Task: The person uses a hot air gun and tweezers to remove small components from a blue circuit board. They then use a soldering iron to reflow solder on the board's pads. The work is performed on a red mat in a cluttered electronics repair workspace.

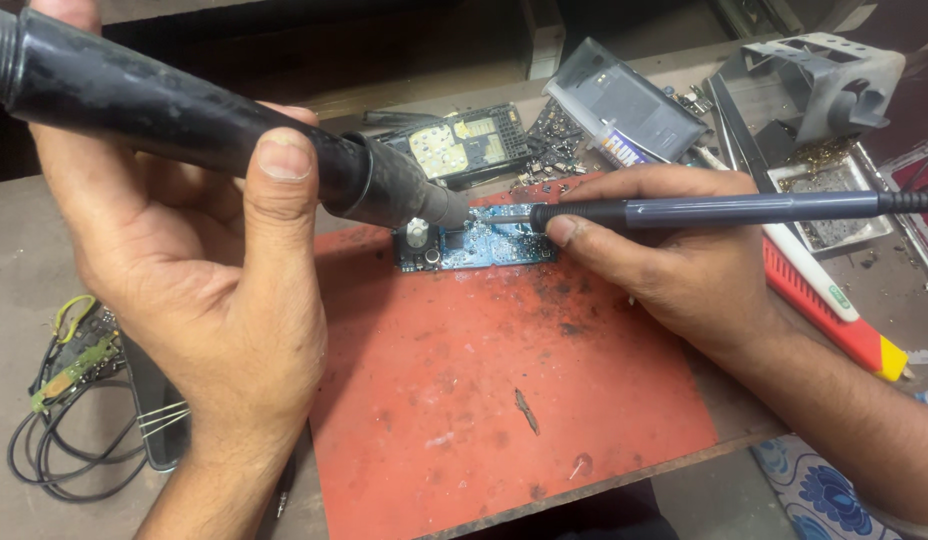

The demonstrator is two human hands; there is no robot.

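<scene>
Left hand [199, 290] clenched around a thick black cylindrical hot-air tool handle [174, 115], thumb on top, nozzle end angled down to the right and ending just over the small blue circuit board [476, 245]. Right hand [674, 250] grips a slim dark grey soldering iron [724, 209] like a pen, fingers near the front, its tip at the board's upper right part; cannot tell if the tip actually touches, view too small there. Iron's cord runs off the right edge.

Board lies flat at the top edge of a red rectangular work mat [484, 400], mat scorched and stained, a small dark scrap near its middle. Mat sits on a worn brown counter [24, 250].

Behind the board: an opened black phone body with a yellow-patched inner board [459, 148], and a grey translucent plastic box [624, 105] tilted beside it. Far right: grey metal iron stand [834, 80] over a tray with brassy residue, plus a red and white flat tool with a yellow tip [834, 315] lying diagonally under the right wrist. Left edge: coiled black cables with a green-yellow clip [69, 400], beside a dark flat phone-like slab [154, 420], partly hidden by the left wrist.
</scene>
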